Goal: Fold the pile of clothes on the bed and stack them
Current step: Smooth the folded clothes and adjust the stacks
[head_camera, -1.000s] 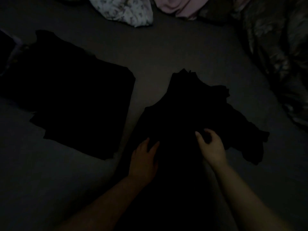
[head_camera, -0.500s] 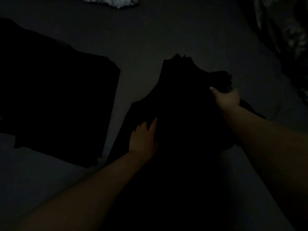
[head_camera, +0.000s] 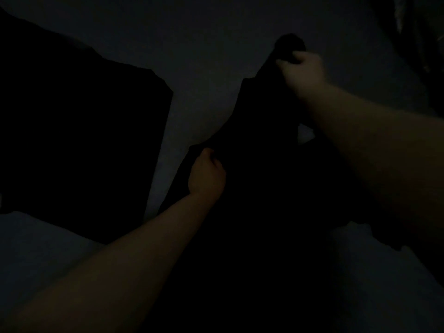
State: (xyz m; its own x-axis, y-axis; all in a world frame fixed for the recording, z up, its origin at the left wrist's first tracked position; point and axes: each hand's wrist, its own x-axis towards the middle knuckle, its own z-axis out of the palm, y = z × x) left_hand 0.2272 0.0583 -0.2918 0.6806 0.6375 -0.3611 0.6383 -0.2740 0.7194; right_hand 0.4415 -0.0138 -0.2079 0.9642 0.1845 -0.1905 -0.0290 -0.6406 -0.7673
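A dark garment point(head_camera: 259, 188) is spread on the bed point(head_camera: 209, 39) in front of the person, and it is gripped at 2 places. The far end is bunched in the right hand point(head_camera: 303, 71), whose fingers are curled round a dark wad of cloth held a little above the sheet. The near left edge is pinched by the left hand point(head_camera: 207, 173), with the fingers closed on the fabric and the knuckles low against the bed.

The garment's long axis is judged to run from the person's body away toward the upper right, so that the far end lies under the right hand and the nearer side under the left. Of the 2 hands, the right is the one placed to carry the far end, and the left is placed to hold the near part still. A fold would most likely be made by bringing the raised end back along that axis toward the body.

A second dark garment point(head_camera: 79, 140) is laid flat just to the left, apart from the first, with a strip of bare sheet between them. Little detail can be made out in this dim light.
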